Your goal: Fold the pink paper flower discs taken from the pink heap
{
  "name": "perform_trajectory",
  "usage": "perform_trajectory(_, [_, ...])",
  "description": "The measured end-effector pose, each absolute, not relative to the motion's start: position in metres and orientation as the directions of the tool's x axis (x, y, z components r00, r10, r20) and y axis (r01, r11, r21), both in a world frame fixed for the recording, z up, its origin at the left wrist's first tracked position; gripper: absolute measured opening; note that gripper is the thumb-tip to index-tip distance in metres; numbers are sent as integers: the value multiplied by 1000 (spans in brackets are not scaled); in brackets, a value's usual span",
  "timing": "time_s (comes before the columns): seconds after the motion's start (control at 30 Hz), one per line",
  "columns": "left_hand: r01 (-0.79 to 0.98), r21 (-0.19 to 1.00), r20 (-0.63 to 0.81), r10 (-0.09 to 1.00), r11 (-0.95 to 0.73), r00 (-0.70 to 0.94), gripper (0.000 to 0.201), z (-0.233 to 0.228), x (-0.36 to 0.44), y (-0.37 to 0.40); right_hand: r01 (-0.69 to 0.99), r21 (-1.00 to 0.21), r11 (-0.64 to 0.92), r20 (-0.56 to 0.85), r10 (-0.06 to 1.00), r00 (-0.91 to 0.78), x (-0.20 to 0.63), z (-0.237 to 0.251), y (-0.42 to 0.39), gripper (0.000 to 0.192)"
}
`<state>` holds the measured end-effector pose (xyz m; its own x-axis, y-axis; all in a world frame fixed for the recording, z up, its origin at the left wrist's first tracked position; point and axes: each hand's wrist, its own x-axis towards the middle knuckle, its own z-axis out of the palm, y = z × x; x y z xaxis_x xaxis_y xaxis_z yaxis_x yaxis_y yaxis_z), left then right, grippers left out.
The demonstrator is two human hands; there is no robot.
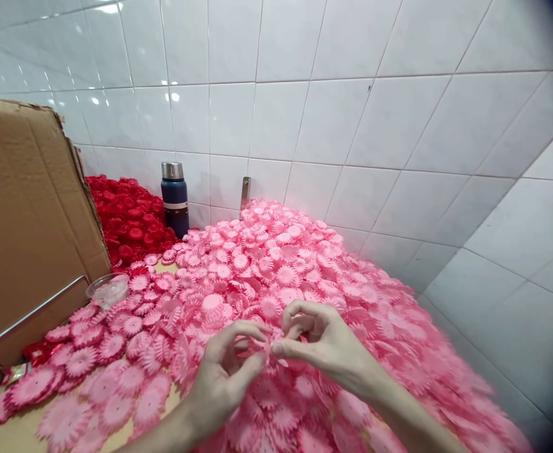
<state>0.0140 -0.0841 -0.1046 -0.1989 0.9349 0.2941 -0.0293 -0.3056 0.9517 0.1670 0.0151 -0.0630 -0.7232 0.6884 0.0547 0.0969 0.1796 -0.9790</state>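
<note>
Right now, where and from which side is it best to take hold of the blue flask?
Probably the flask body, from the front-left. It stands upright against the wall, red flowers on its left and the pink pile crowding its right, so the middle of its body shows clear.

cardboard box point(26, 239) cropped left, pinched petal piece point(267, 350) obscured

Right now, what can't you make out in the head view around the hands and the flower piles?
- The pink piece pinched between left hand and right hand: fingers cover most of it, shape unclear.
- Table surface: mostly buried under the pink flower pile.
- Red flower pile: left part hidden behind the cardboard box.
- Clear cup: contents too small to tell.
- Flask: base hidden by flowers.
</note>
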Motion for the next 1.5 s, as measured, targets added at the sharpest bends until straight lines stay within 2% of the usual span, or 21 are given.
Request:
perform_trajectory(0.13, [120,947,316,930,-297,-188,14,-101,9,-83,82,-948,308,157,675,-721,166,-61,14,19])
perform_trajectory(0.27, [80,961,275,935,-264,-223,16,-104,11,-79,136,-898,419,176,626,-760,169,-56,10,8])
perform_trajectory(0.37, [80,961,276,925,-264,-262,13,-106,13,-77,201,-857,474,151,605,-782,171,-54,7,8])
perform_trajectory(0.47, [108,950,312,915,-294,-257,18,-104,14,-77,206,-874,441,136,627,-767,171,-56,8,6])
perform_trajectory(0.63, [192,935,345,889,-298,-302,23,-102,15,-80,163,-955,247,65,711,-700,168,-62,16,13])
perform_trajectory(0.7, [250,917,383,864,-312,-326,21,-102,15,-81,175,-948,265,78,729,-680,169,-61,19,18])
perform_trajectory(0.8, [339,877,444,844,-341,-301,19,-103,16,-84,229,-858,461,204,712,-671,178,-56,25,14])
perform_trajectory(0.9, [369,850,489,823,-375,-289,22,-102,17,-87,355,-658,664,456,727,-514,198,-51,41,12])
perform_trajectory(0.93, [360,850,495,817,-385,-295,24,-101,17,-88,424,-617,663,510,747,-426,205,-50,48,14])
perform_trajectory(1.0, [327,862,485,820,-388,-305,24,-101,17,-88,564,-567,600,508,794,-333,217,-49,61,24])
perform_trajectory(1.07, [289,883,451,837,-369,-309,22,-101,18,-85,587,-480,652,536,748,-392,221,-47,65,35])
perform_trajectory(1.13, [258,906,406,862,-336,-303,22,-102,19,-83,512,-405,757,542,650,-532,216,-47,57,37])
perform_trajectory(1.27, [252,919,366,896,-305,-250,26,-103,20,-81,354,-419,836,312,499,-809,193,-51,24,28])
perform_trajectory(1.4, [297,891,406,895,-342,-187,21,-103,20,-84,327,-308,894,325,421,-847,181,-65,9,27])
perform_trajectory(1.5, [299,901,380,905,-315,-191,22,-104,20,-85,290,-280,915,351,379,-856,180,-70,11,32])
